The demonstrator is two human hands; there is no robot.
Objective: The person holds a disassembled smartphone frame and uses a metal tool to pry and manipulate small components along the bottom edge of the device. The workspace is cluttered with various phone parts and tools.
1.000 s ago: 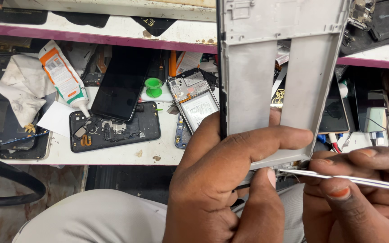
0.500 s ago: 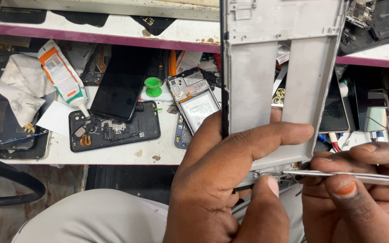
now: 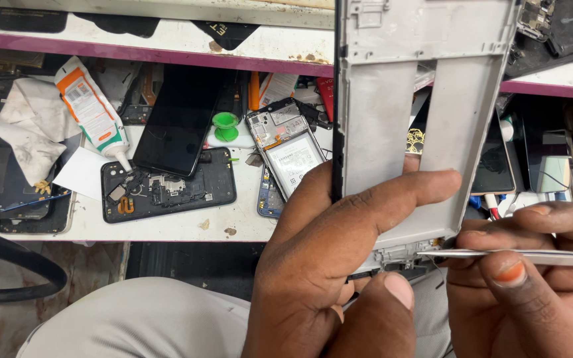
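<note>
While the bench at nine o'clock is lying cluttered with a crumpled white cloth [image 3: 18, 142], an orange-and-white glue tube [image 3: 91, 109], a black phone screen [image 3: 180, 122] and an opened black phone back [image 3: 167, 189], the work itself is happening at the right. Nearer the middle, a green suction cup [image 3: 225, 126] and a stripped phone with its battery showing [image 3: 286, 149] are sitting on the white worktop [image 3: 167, 229], untouched.

At about five o'clock the left hand [image 3: 339, 265] is gripping the grey phone frame [image 3: 426, 99], fingers wrapped across its face and the thumb pressing near its lower edge; the frame is standing upright, rising to one o'clock and filling the upper right of the view. At four o'clock the right hand [image 3: 538, 292] is pinching metal tweezers [image 3: 512, 254], whose tips are reaching into the frame's bottom edge.

Judging by this, the frame is already looking bare of screen, board and battery, so the stripping seems far along; small parts at the bottom edge appear to be what is left. What the tweezer tips are holding, if anything, I cannot tell.
</note>
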